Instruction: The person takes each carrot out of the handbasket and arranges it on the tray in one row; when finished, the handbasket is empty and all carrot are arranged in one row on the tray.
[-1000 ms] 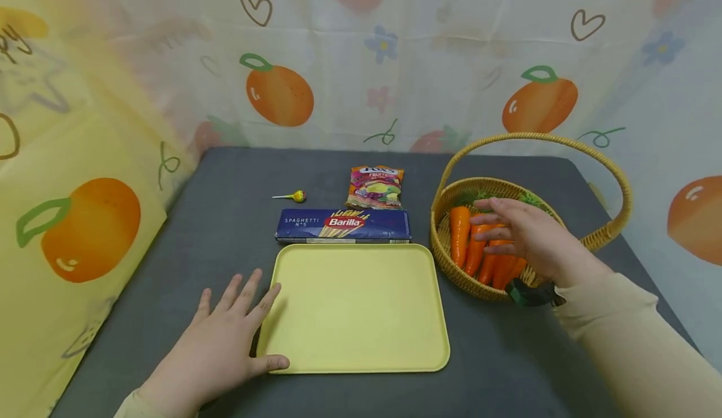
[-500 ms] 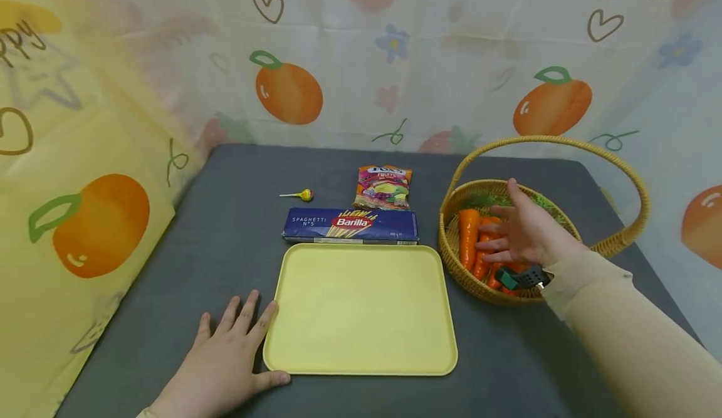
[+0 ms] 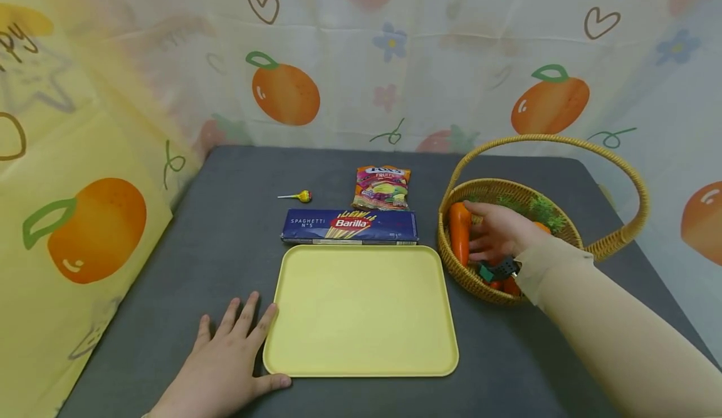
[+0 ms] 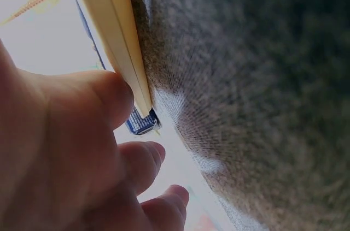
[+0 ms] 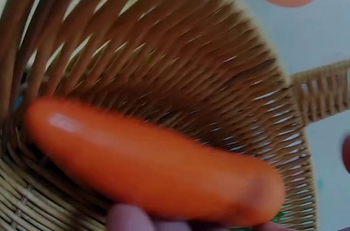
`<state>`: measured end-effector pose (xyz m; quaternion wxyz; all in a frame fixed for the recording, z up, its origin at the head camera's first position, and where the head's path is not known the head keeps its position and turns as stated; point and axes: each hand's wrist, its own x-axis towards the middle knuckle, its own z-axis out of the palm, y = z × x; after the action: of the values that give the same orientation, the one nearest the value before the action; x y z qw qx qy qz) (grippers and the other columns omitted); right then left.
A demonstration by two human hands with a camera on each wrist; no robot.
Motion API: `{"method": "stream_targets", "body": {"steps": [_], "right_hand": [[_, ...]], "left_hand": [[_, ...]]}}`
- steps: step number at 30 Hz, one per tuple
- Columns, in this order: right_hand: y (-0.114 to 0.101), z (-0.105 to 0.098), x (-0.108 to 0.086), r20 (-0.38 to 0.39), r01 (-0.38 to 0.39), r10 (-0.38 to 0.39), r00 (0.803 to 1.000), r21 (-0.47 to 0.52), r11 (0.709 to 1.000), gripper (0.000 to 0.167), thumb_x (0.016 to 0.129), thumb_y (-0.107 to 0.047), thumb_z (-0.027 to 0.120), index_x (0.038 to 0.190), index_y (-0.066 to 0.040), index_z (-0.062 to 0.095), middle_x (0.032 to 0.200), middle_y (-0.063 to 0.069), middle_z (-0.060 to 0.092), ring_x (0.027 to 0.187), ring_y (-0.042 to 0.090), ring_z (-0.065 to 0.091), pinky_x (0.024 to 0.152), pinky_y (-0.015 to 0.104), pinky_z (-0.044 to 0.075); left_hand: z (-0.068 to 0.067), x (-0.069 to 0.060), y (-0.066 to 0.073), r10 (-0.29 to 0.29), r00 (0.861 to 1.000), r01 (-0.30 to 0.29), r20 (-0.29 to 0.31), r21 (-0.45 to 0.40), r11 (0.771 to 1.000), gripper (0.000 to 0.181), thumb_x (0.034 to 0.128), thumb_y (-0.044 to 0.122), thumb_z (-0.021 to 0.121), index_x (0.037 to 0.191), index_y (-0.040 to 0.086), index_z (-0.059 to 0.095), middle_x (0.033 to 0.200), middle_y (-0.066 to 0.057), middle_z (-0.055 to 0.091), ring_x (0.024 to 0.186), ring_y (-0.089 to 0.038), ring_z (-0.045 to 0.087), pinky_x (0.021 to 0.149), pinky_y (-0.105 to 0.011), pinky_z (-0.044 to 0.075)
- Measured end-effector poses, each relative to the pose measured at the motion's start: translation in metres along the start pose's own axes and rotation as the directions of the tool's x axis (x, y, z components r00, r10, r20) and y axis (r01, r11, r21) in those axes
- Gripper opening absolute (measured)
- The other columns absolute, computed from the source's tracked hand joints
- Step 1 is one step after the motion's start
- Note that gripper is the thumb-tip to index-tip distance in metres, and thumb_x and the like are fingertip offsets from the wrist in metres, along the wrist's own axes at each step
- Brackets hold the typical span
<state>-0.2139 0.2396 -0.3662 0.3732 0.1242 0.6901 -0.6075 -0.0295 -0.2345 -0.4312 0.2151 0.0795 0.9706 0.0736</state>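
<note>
In the head view my right hand (image 3: pixel 503 230) is inside the wicker basket (image 3: pixel 464 280), its fingertips at the side of an orange carrot (image 3: pixel 460 236). The right wrist view shows fingertips (image 5: pixel 129 219) along the lower side of that carrot (image 5: pixel 150 160), with the thumb apart at the right edge. More carrots lie partly hidden under the hand. Fingers spread, my left hand (image 3: pixel 217 368) rests at the left side of the yellow tray (image 3: pixel 361 311); in the left wrist view its thumb (image 4: pixel 112 97) touches the tray's side (image 4: pixel 112 23).
A blue spaghetti box (image 3: pixel 350 226) lies against the tray's far edge. Behind it are a candy bag (image 3: pixel 382 187) and a lollipop (image 3: pixel 304 196). The basket's tall handle (image 3: pixel 541 137) arches above the right forearm. Patterned cloth hangs behind the grey table (image 3: pixel 225 211).
My right hand has lowered into the basket and reached the leftmost carrot, which has shifted slightly. The left hand moved slightly nearer the body, then stayed beside the tray.
</note>
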Motion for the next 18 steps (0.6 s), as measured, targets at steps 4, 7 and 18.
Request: {"method": "stream_targets", "body": {"steps": [4, 7, 18], "right_hand": [[0.004, 0.0, 0.005, -0.039, 0.031, -0.034, 0.999, -0.066, 0.997, 0.086, 0.12, -0.031, 0.047, 0.177, -0.011, -0.014, 0.175, 0.031, 0.028, 0.151, 0.044, 0.051, 0.11, 0.044, 0.059], [0.007, 0.001, 0.006, -0.069, 0.061, -0.065, 0.996, -0.061, 0.996, 0.091, 0.117, -0.02, 0.053, 0.177, -0.014, -0.016, 0.151, 0.021, 0.052, 0.121, 0.027, 0.068, 0.092, 0.034, 0.063], [0.001, -0.001, -0.009, -0.08, 0.178, -0.17, 0.982, 0.095, 0.979, 0.094, 0.116, -0.016, 0.056, 0.178, -0.024, -0.014, 0.136, 0.007, 0.053, 0.1, 0.014, 0.072, 0.084, 0.032, 0.063]], "left_hand": [[0.0, 0.0, 0.001, -0.003, 1.0, 0.003, -0.001, 0.001, 1.0, 0.134, 0.0731, 0.101, 0.064, 0.176, 0.02, 0.033, 0.183, -0.025, 0.02, 0.165, -0.058, 0.02, 0.116, -0.094, 0.011], [-0.001, 0.002, 0.002, -0.015, 1.0, 0.015, 0.022, -0.001, 1.0, 0.134, 0.0733, 0.101, 0.064, 0.177, 0.02, 0.032, 0.183, -0.025, 0.02, 0.165, -0.059, 0.018, 0.116, -0.094, 0.01], [-0.003, 0.004, 0.002, -0.027, 0.998, 0.026, 0.049, 0.008, 1.0, 0.135, 0.0736, 0.101, 0.063, 0.177, 0.02, 0.03, 0.183, -0.025, 0.018, 0.166, -0.059, 0.016, 0.116, -0.094, 0.008]]}}
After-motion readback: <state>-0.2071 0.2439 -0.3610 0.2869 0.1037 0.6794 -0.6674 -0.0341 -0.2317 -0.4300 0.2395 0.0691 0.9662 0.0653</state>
